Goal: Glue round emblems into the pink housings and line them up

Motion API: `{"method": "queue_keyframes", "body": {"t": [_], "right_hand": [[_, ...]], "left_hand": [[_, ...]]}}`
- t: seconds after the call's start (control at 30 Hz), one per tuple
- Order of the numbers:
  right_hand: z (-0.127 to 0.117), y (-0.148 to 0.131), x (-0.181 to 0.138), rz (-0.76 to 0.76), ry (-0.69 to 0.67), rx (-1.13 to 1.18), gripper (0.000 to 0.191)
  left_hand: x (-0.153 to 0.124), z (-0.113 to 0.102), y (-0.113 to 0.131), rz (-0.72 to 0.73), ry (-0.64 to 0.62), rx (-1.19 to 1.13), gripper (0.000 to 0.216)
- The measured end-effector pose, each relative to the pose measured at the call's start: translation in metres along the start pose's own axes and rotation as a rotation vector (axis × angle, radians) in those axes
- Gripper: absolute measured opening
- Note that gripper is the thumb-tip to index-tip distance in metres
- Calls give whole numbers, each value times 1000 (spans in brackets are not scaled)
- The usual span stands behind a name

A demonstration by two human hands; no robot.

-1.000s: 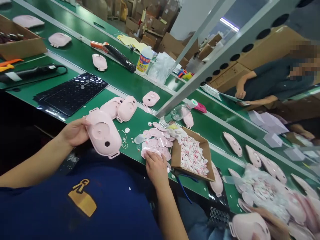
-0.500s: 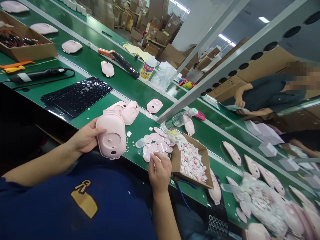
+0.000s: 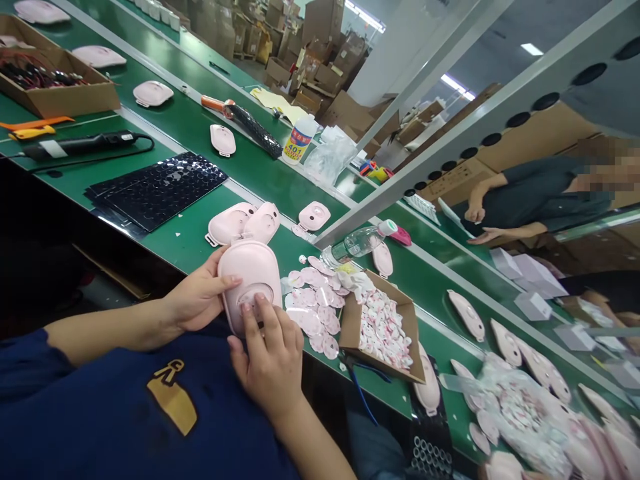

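My left hand (image 3: 200, 293) grips the left edge of a pale pink plastic housing (image 3: 253, 265), its thumb across the front. My right hand (image 3: 273, 353) rests its outstretched fingertips on the round recess near the housing's lower end, and the fingers partly cover that recess. A pale disc (image 3: 247, 298) seems to lie in it under the fingertips. Beside my right hand, many thin pink printed discs (image 3: 313, 300) lie loosely on the green bench. Two more pink housings (image 3: 230, 223) lie just behind the held one, overlapping.
A cardboard box (image 3: 354, 320) of small white-and-pink pieces stands right of the discs, with a clear plastic bottle (image 3: 353, 245) behind it. Black sheets (image 3: 157, 190) and a black corded tool (image 3: 85, 145) lie left. A metal post (image 3: 370, 200) slants upward. Another person (image 3: 535, 193) works across the bench.
My right hand has moved left from the loose discs onto the recess of the housing. The housing has shifted slightly right and down in view with my left hand still holding it.
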State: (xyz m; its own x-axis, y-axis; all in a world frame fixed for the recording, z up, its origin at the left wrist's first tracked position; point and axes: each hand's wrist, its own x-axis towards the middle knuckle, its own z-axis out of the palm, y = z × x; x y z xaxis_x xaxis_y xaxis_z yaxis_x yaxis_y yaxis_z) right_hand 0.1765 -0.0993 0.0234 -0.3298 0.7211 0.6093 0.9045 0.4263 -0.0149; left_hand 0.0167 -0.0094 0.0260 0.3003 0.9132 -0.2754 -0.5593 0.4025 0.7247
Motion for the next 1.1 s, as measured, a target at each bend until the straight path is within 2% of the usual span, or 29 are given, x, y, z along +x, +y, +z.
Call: {"method": "queue_keyframes", "body": {"t": [0.2, 0.37, 0.5, 0.63, 0.83, 0.9, 0.97, 1.03, 1.1], "right_hand": [[-7, 16, -2, -5, 31, -36, 48], [-7, 22, -1, -89, 96, -5, 32], [-6, 24, 2, 5, 130, 57, 18], [-7, 31, 4, 32, 90, 128, 20], [0, 37, 1, -80, 47, 144, 23], [5, 35, -4, -30, 109, 184, 42], [10, 33, -10, 106, 150, 346, 67], [16, 29, -15, 290, 50, 638, 80], [23, 24, -18, 454, -115, 961, 77]], "left_hand": [[0, 3, -1, -77, -119, -20, 53], [-3, 8, -1, -153, -156, -44, 57], [-4, 12, 2, -187, -167, -62, 60], [-2, 12, 6, -246, -186, -34, 64], [1, 11, 6, -234, -236, 11, 61], [0, 10, 10, -204, -244, 54, 62], [-2, 7, 17, -168, -257, 108, 63], [-2, 4, 23, -135, -256, 139, 64], [-1, 2, 25, -117, -237, 134, 62]]}}
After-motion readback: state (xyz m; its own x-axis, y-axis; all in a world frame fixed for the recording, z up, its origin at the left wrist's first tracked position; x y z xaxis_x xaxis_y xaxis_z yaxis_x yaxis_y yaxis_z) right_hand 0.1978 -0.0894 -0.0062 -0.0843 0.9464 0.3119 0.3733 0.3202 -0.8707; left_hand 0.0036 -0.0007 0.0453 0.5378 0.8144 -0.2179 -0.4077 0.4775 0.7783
